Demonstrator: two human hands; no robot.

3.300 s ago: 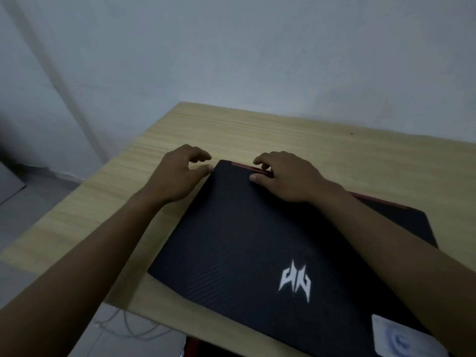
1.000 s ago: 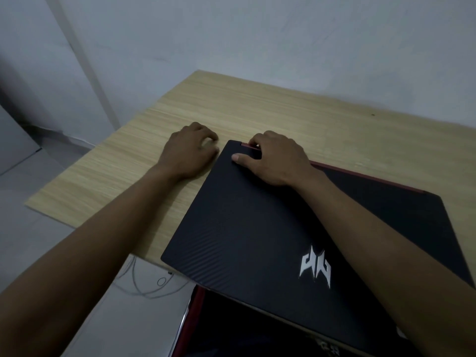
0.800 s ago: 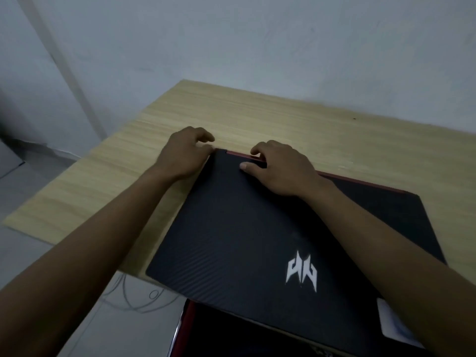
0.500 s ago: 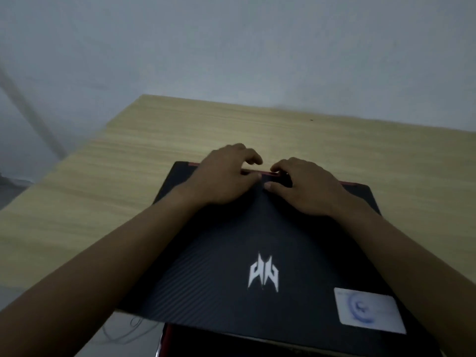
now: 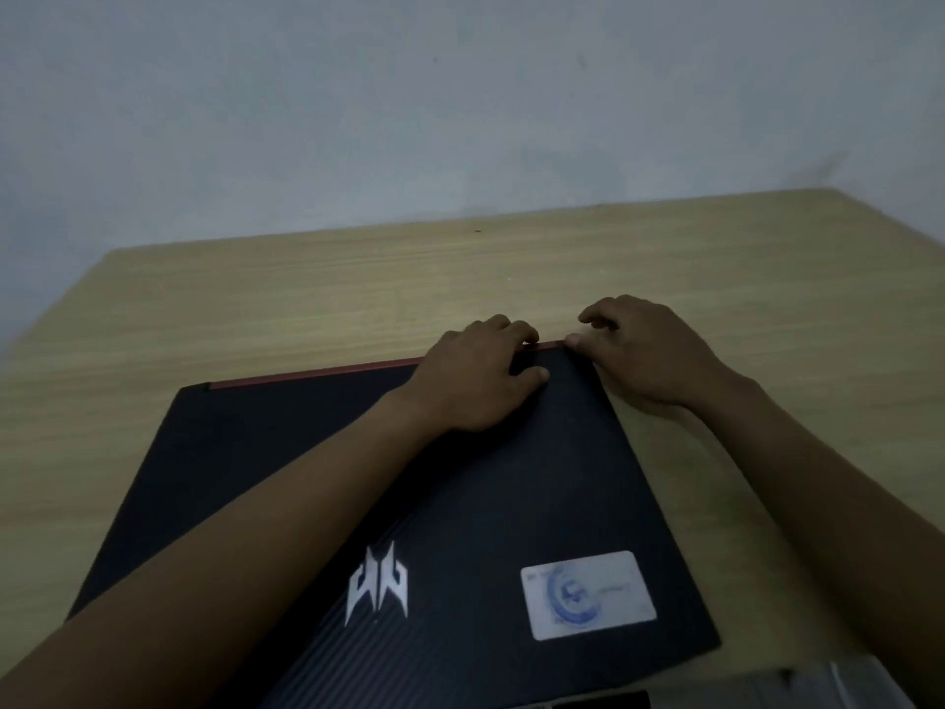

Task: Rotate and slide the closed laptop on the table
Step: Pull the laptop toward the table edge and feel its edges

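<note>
Since the earlier frame both hands sit at the far right corner of the laptop (image 5: 460, 514), matte black, red rear strip, closed on the table (image 5: 255, 299). Left hand (image 5: 475, 381) flat on lid; right hand (image 5: 649, 355) curled beside corner, gripping nothing.

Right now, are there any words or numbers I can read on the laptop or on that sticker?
No words or numbers can be read.
White logo on the black laptop lid: a spiky emblem, no letters.
White sticker on the lid: a blue swirl mark with tiny print beside it, too blurred to read.
Wooden table: no text.
</note>
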